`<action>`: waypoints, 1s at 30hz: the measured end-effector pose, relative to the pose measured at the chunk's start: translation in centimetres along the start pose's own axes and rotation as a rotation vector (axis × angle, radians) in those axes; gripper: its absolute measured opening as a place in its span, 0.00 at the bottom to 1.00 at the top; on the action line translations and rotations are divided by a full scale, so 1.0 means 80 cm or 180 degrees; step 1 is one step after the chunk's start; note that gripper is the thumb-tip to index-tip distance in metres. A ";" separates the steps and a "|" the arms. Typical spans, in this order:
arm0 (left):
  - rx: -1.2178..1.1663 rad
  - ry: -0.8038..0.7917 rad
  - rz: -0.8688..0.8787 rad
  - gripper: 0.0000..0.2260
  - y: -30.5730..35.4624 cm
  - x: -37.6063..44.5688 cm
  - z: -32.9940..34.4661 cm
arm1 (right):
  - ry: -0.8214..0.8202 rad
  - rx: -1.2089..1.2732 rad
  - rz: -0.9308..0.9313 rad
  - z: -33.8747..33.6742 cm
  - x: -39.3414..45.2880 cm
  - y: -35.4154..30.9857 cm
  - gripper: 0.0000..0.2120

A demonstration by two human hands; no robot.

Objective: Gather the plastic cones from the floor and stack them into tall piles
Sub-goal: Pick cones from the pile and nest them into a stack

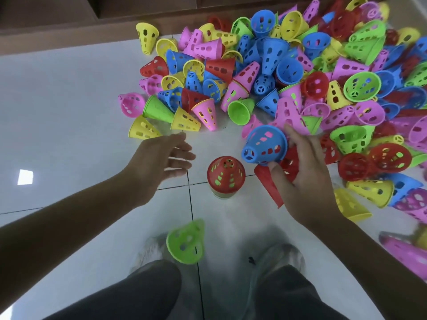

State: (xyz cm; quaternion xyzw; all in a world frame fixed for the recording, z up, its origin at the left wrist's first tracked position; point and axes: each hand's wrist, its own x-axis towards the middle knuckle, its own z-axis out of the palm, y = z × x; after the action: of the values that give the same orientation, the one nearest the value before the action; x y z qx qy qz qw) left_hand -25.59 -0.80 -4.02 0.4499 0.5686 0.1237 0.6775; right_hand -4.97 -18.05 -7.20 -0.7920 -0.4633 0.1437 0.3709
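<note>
A big heap of perforated plastic cones (288, 72) in red, blue, yellow, green and pink covers the floor ahead and to the right. A short upright stack with a red cone on top (226, 175) stands on the tiles between my hands. My right hand (307, 179) grips a blue cone (264, 145) with pink showing through its holes, held on its side just right of the stack. My left hand (161, 162) hovers with fingers spread to the left of the stack, holding nothing. A blurred green cone (186, 242) is near my feet.
A solid red cone (269, 185) lies on the floor under my right hand. My shoes (280, 255) and dark trouser legs are at the bottom. A brown wooden base (69, 21) runs along the far edge. White tiles (57, 116) spread to the left.
</note>
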 end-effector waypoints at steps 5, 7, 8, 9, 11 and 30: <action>0.2241 -0.0405 0.0236 0.09 -0.089 0.003 -0.028 | -0.0040 -0.0003 -0.0010 0.000 -0.009 0.002 0.30; 0.2968 -0.0695 0.0272 0.15 -0.116 -0.005 -0.031 | -0.0036 -0.0023 -0.0010 0.000 -0.011 0.004 0.30; 0.3162 -0.0837 0.0307 0.19 -0.125 -0.009 -0.028 | -0.0029 -0.0025 -0.0003 0.001 -0.012 0.004 0.31; 0.3275 -0.0976 0.0346 0.23 -0.133 -0.012 -0.024 | -0.0024 -0.0016 -0.0001 0.001 -0.012 0.004 0.31; 0.3497 -0.1190 0.0441 0.29 -0.146 -0.013 -0.013 | -0.0015 -0.0007 -0.0002 0.002 -0.013 0.003 0.30; 0.3662 -0.2588 0.1979 0.14 -0.232 -0.019 0.057 | 0.0123 -0.0195 -0.0028 -0.024 -0.038 -0.017 0.29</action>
State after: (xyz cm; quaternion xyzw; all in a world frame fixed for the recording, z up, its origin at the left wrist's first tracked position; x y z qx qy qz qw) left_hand -28.44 -14.47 -17.19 0.8806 0.0971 -0.1818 0.4267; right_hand -6.36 -21.09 -5.30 -0.8035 -0.4637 0.1125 0.3559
